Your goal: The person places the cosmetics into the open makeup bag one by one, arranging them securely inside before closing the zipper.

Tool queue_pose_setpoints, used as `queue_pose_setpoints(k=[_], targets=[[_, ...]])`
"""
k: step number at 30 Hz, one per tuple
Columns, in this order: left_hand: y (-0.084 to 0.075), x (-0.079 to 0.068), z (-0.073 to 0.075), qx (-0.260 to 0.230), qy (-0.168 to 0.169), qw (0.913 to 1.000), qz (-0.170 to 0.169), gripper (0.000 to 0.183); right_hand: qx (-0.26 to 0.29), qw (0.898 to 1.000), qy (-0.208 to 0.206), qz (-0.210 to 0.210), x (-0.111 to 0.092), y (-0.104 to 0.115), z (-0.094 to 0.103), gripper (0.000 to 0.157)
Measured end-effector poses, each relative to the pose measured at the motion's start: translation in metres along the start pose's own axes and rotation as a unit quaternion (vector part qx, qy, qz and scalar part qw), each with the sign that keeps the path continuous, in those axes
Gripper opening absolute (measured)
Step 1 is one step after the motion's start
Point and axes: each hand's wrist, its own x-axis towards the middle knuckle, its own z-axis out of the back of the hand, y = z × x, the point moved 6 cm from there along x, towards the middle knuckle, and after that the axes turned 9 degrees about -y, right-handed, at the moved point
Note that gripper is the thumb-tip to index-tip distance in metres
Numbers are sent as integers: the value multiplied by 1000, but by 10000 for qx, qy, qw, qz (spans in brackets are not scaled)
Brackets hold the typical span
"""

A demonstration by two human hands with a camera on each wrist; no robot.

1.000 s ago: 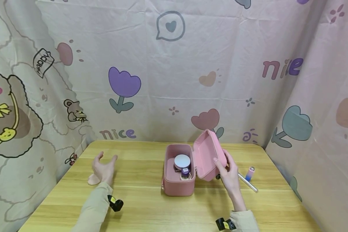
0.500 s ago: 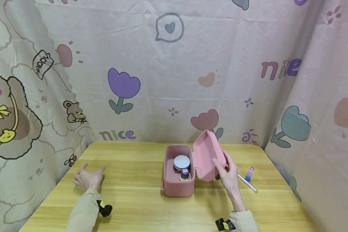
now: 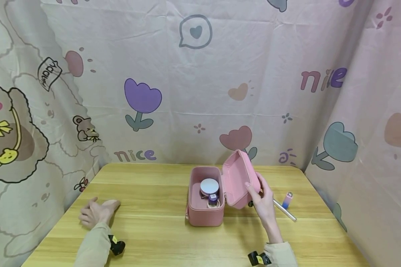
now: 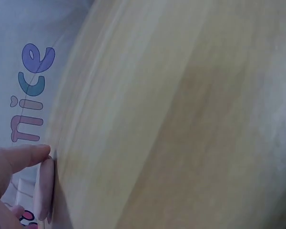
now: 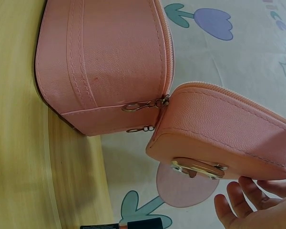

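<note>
A pink zippered makeup case [image 3: 206, 217] stands on the wooden table, its lid [image 3: 237, 178] swung out to the right. My right hand [image 3: 264, 200] grips the lid's outer end, thumb on the inner side. In the right wrist view, several fingers [image 5: 248, 200] curl at the lid's underside, near its handle [image 5: 198, 168]. Inside the case lie a round white-topped compact [image 3: 209, 186] and a small purple-capped container [image 3: 213, 200]. My left hand [image 3: 95, 214] is low over the table, fingers and thumb spread around a flat pinkish puff [image 4: 46, 188]. The thumb touches or nearly touches its edge.
A silver pen-like tube [image 3: 285, 210] and a pink-to-blue lipstick-like tube [image 3: 288, 200] lie right of the lid. Part of a black tube [image 5: 145, 223] shows in the right wrist view. A patterned curtain [image 3: 187, 92] hangs behind the table [image 3: 153, 222].
My left hand has moved left and down to the puff, which lay partly behind that hand a second ago. The right hand and the lid have stayed in place.
</note>
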Motion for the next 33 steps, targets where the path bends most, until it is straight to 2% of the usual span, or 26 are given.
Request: queue_pose_setpoints(k=[10, 19, 27, 33], targets=[[0, -2, -5, 412, 138, 9985, -323, 84, -35, 10000, -50, -25, 1, -2, 0, 53], [-1, -1, -7, 263, 182, 9989, -340, 77, -16, 10000, -86, 6, 1, -2, 0, 52], [-4, -4, -8, -79, 186, 9992, -334, 75, -6, 10000, -81, 25, 0, -1, 0, 52], [-10, -8, -11, -190, 133, 9987, -451, 74, -10, 10000, -60, 54, 1, -1, 0, 51]])
